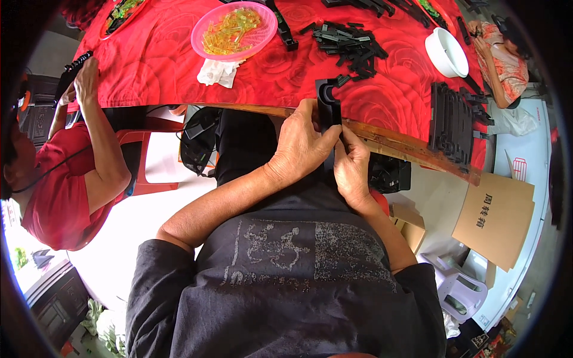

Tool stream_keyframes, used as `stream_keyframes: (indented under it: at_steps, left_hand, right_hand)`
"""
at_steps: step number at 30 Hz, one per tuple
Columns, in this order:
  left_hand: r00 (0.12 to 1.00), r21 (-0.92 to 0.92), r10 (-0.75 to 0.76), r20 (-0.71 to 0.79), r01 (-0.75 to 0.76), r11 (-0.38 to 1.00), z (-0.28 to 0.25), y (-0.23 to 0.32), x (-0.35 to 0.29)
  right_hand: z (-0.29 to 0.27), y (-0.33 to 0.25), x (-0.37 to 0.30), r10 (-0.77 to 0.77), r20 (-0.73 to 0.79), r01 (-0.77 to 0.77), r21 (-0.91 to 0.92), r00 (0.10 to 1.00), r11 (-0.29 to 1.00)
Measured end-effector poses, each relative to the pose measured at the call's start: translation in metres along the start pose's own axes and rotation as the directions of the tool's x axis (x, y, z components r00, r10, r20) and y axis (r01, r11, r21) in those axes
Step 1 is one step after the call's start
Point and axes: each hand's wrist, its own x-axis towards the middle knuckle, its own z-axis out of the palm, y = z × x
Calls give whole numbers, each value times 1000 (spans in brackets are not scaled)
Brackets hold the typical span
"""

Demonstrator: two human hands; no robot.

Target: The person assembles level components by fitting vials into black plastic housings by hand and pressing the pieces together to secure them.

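Observation:
Both my hands hold one long black plastic part (328,105) at the near edge of the table. It stands out lengthwise away from me, with a rounded hollow at its far end. My left hand (301,142) is closed round its left side, the thumb pressing on top. My right hand (352,164) pinches its near end from the right, and the fingertips are partly hidden. Just beyond lies a loose pile of small black plastic pieces (352,48). To the right, several long black plastic parts (450,122) are lined up at the table edge.
A pink basket (196,37) of yellow translucent pieces (230,33) sits on the red tablecloth (149,71), a crumpled tissue (218,73) beside it. A white bowl (446,53) stands at right. Co-workers sit left (71,191) and far right (504,59). A cardboard box (495,221) is below right.

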Motion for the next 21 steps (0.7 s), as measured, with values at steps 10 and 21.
stream_keyframes:
  at_steps: [10, 21]
  left_hand:
    - [1000, -134, -21, 21, 23, 991, -8, -2, 10]
    - [997, -65, 74, 32, -72, 995, 5, -8, -2]
  right_hand:
    - [-7, -12, -1, 129, 146, -154, 176, 981, 972]
    - [-10, 9, -2, 286, 215, -357, 505, 934, 786]
